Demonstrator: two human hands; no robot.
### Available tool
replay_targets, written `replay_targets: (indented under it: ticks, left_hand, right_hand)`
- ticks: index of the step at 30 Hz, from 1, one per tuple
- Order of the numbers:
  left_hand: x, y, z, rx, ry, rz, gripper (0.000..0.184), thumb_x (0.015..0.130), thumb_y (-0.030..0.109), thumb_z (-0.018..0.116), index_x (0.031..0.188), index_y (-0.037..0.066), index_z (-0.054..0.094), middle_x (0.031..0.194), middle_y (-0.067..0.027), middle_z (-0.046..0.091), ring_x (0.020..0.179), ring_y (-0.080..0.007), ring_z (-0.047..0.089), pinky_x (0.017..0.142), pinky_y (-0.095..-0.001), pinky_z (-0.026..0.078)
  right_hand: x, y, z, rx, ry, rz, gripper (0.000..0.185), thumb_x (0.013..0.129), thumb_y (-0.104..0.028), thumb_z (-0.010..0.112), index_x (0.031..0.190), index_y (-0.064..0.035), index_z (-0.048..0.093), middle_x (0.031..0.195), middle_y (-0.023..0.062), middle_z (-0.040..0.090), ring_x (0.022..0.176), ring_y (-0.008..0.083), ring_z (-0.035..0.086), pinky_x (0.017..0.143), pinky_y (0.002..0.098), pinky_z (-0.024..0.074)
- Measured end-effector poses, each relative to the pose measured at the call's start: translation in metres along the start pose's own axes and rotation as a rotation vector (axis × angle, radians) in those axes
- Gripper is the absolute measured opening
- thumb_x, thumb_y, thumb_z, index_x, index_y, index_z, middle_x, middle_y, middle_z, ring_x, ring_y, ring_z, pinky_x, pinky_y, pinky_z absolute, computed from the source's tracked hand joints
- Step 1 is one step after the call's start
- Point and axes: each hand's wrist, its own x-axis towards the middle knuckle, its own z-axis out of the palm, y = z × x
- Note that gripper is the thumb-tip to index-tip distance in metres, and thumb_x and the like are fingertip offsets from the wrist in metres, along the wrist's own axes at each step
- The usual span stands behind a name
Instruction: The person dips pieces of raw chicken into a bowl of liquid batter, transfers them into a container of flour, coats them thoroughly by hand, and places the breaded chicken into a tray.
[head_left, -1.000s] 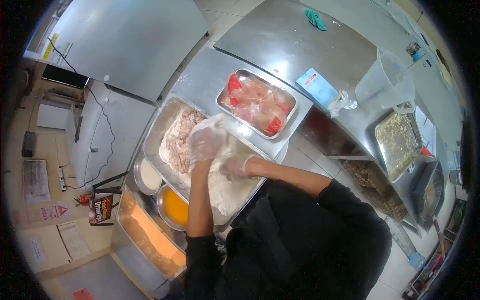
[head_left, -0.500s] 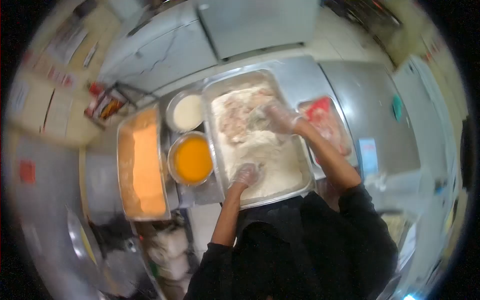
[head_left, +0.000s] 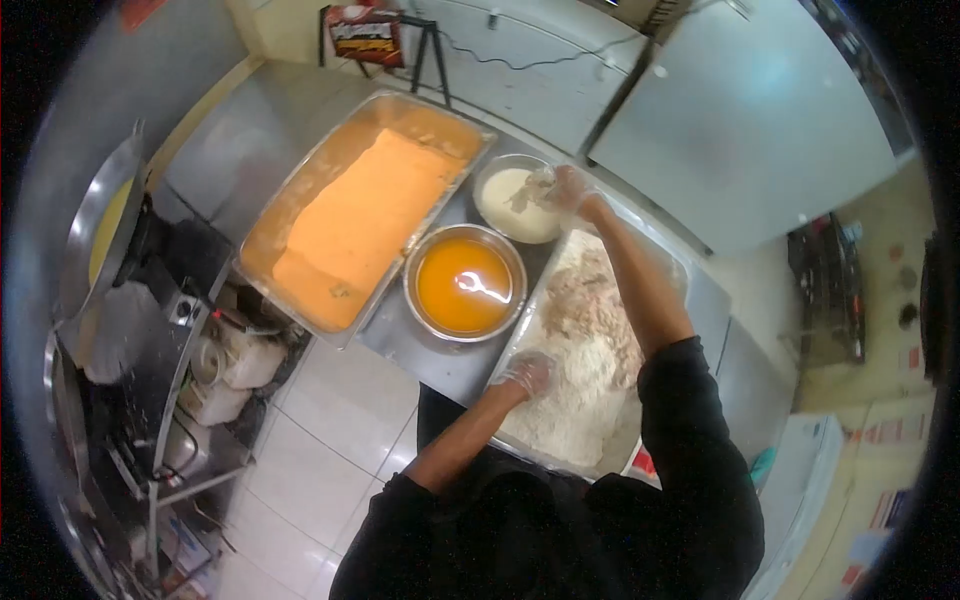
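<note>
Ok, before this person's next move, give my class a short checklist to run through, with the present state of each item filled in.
1. Both hands gloved: ok; the left hand and right hand wear clear gloves.
2. Right hand at the pale liquid: ok; it is over that bowl's far side.
3. Right hand's grip secure: cannot tell; its fingers are too blurred.
4. Left hand clear of the white powder: not ok; it is at the powder tray's left side.
5. Bowl of yellow-orange liquid upright: ok; it stands level beside the powder tray.
6. Orange material free of hands: ok; neither hand is there.
</note>
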Motion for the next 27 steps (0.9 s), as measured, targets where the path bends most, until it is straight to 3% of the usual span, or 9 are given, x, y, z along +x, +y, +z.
replay_targets:
  ticks: [3, 5, 6, 8, 11, 16, 21, 23, 27]
  left_hand:
    - [-0.032, 0.047, -0.116, -0.103, -0.012, 0.097, 0.017, 0.069, 0.019, 0.054, 0.075, 0.005, 0.062, 0.076, -0.0167, 0.061, 0.075, -0.0304, 0.06, 0.067, -0.0411, 0.046]
    - [-0.027, 0.047, -0.114, -0.106, -0.003, 0.074, 0.017, 0.069, 0.019, 0.054, 0.074, 0.005, 0.061, 0.074, -0.0167, 0.061, 0.073, -0.0307, 0.06, 0.065, -0.0413, 0.046]
    - [-0.026, 0.048, -0.109, -0.102, -0.005, 0.066, 0.017, 0.068, 0.019, 0.054, 0.072, 0.004, 0.061, 0.072, -0.0167, 0.061, 0.071, -0.0309, 0.06, 0.064, -0.0415, 0.046]
    - [-0.024, 0.045, -0.101, -0.11, 0.035, 0.079, 0.017, 0.069, 0.02, 0.054, 0.072, 0.004, 0.06, 0.07, -0.0166, 0.061, 0.068, -0.0311, 0.06, 0.063, -0.0421, 0.046]
    - [-0.026, 0.05, -0.114, -0.135, 0.003, 0.076, 0.019, 0.07, 0.02, 0.053, 0.073, 0.003, 0.06, 0.07, -0.0169, 0.06, 0.069, -0.0323, 0.06, 0.064, -0.0425, 0.046]
    - [-0.026, 0.049, -0.113, -0.216, -0.011, 0.073, 0.021, 0.071, 0.022, 0.052, 0.076, 0.002, 0.059, 0.071, -0.0177, 0.06, 0.067, -0.0345, 0.058, 0.063, -0.0455, 0.044]
    - [-0.027, 0.048, -0.126, -0.164, -0.093, 0.072, 0.024, 0.072, 0.025, 0.053, 0.078, 0.003, 0.06, 0.076, -0.018, 0.06, 0.071, -0.0329, 0.058, 0.064, -0.0448, 0.044]
    - [-0.024, 0.045, -0.112, -0.138, -0.135, 0.073, 0.025, 0.072, 0.027, 0.054, 0.079, 0.004, 0.06, 0.077, -0.0178, 0.06, 0.073, -0.0322, 0.059, 0.065, -0.0436, 0.044]
    - [-0.017, 0.032, -0.079, -0.149, -0.102, 0.077, 0.024, 0.071, 0.025, 0.054, 0.078, 0.003, 0.061, 0.081, -0.017, 0.061, 0.075, -0.0307, 0.058, 0.067, -0.0404, 0.044]
  right_hand:
    - [0.033, 0.043, 0.039, 0.298, -0.138, 0.021, 0.037, 0.075, -0.029, 0.063, 0.101, -0.0031, 0.059, 0.095, 0.0113, 0.061, 0.079, 0.0213, 0.059, 0.071, 0.0319, 0.0482]
    - [0.067, 0.105, 0.087, 1.172, -0.209, 0.202, 0.04, 0.074, -0.035, 0.061, 0.101, -0.0052, 0.059, 0.096, 0.012, 0.061, 0.083, 0.0265, 0.059, 0.074, 0.0332, 0.0478]
    - [0.069, 0.095, 0.085, 1.172, -0.218, 0.203, 0.04, 0.074, -0.035, 0.061, 0.101, -0.0052, 0.059, 0.096, 0.012, 0.061, 0.083, 0.0265, 0.059, 0.074, 0.0332, 0.0478]
    - [0.061, 0.061, 0.075, -0.63, -0.147, -0.148, 0.035, 0.069, -0.026, 0.066, 0.095, -0.005, 0.059, 0.093, 0.0111, 0.06, 0.086, 0.0207, 0.057, 0.076, 0.0293, 0.0448]
    - [0.052, 0.045, 0.082, -0.559, -0.066, 0.152, 0.038, 0.068, -0.032, 0.064, 0.094, -0.0053, 0.058, 0.095, 0.0137, 0.059, 0.091, 0.0266, 0.056, 0.081, 0.0324, 0.0438]
    - [0.072, 0.113, 0.134, -0.625, -0.082, 0.123, 0.033, 0.063, -0.022, 0.066, 0.09, -0.0035, 0.062, 0.097, 0.0187, 0.06, 0.09, 0.028, 0.06, 0.076, 0.0351, 0.0481]
    - [0.053, 0.076, 0.086, -0.767, -0.011, -0.077, 0.035, 0.057, -0.013, 0.07, 0.09, -0.0043, 0.062, 0.09, 0.0193, 0.061, 0.085, 0.0287, 0.061, 0.073, 0.0359, 0.049]
    - [0.065, 0.073, 0.057, -0.364, -0.055, 0.123, 0.038, 0.056, -0.016, 0.072, 0.09, -0.0036, 0.061, 0.092, 0.0188, 0.061, 0.085, 0.0301, 0.06, 0.074, 0.0376, 0.0485]
    - [0.06, 0.04, -0.004, -0.385, -0.079, 0.105, 0.046, 0.057, -0.024, 0.074, 0.095, -0.0016, 0.057, 0.097, 0.0198, 0.059, 0.092, 0.0323, 0.057, 0.077, 0.0394, 0.0465]
